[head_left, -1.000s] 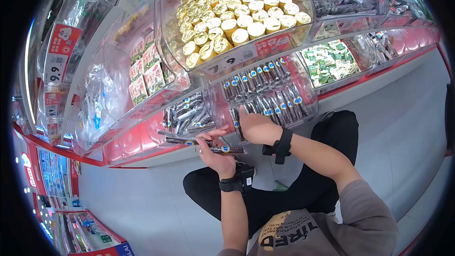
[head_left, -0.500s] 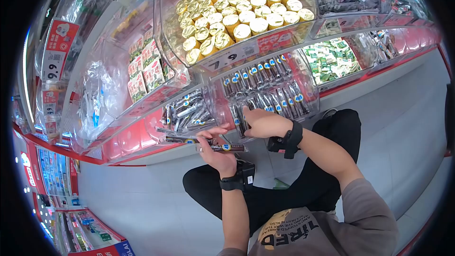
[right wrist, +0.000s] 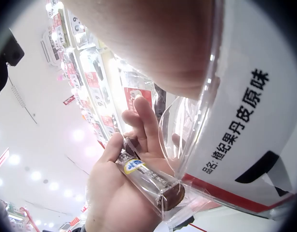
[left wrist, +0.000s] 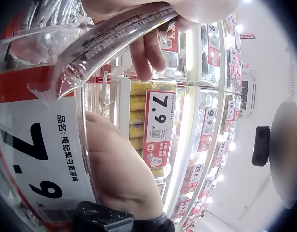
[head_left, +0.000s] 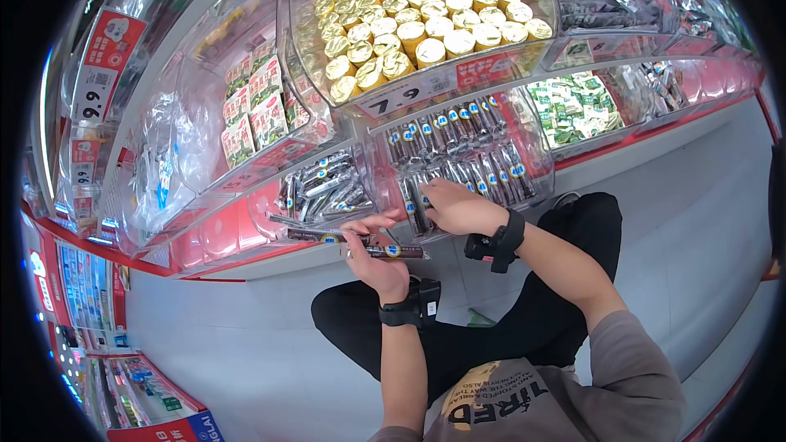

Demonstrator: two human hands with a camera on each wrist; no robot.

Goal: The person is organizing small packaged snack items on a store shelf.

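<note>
From where I operate, I see my left grip [head_left: 381, 268] holding two wrapped dark sticks [head_left: 399, 252], laid sideways across the palm and fingers. My right grip [head_left: 468, 211] is over the near edge of a clear bin [head_left: 540, 165] filled with rows of similar sticks, its fingertips partly hidden from me. Just left of that bin lies a jumble of silver-wrapped sticks [head_left: 323, 188]; to its right are green-and-white packets [head_left: 577, 108]. Above, gold-topped rolls [head_left: 438, 29] stand packed together behind a 7.9 price label [head_left: 395, 101].
</note>
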